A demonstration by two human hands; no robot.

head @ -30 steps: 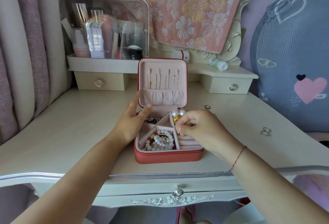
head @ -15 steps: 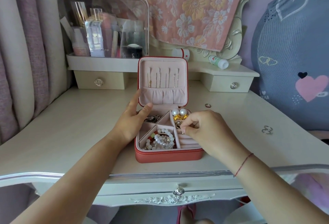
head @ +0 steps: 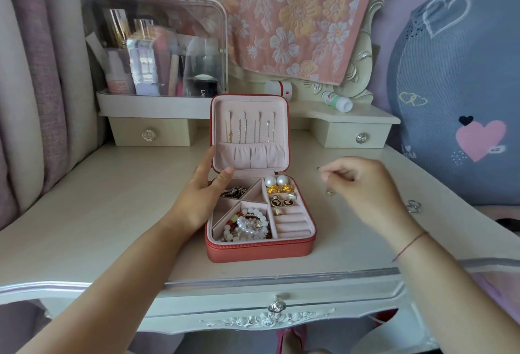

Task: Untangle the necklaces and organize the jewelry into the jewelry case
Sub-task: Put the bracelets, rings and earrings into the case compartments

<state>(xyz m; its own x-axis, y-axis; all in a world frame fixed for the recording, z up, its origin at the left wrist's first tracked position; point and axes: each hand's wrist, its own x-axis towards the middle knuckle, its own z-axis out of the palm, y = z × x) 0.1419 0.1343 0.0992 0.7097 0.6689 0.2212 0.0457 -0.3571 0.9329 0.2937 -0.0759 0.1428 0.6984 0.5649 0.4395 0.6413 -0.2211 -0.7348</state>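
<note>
— Holding the jewelry case (head: 260, 249) how?

— Left hand (head: 201, 196) pinches the upright lid (head: 250, 109) at its lower corner: thumb on the pink lining, index finger straight up the outer edge.

— And the other?

— Right hand (head: 363, 187) hovers over the table (head: 98, 213), apart from the case, fingers curled. It is too blurred to tell whether the fingertips pinch anything.

— The jewelry?

— Necklaces (head: 247, 128) hang in the lid just above the left thumb. A dark chain tangle (head: 235, 191) lies beside that thumb, bead bracelets (head: 249, 224) near the left wrist, pearl earrings (head: 276, 180) between both hands. One small ring (head: 329, 192) sits just under the right fingers.
</note>
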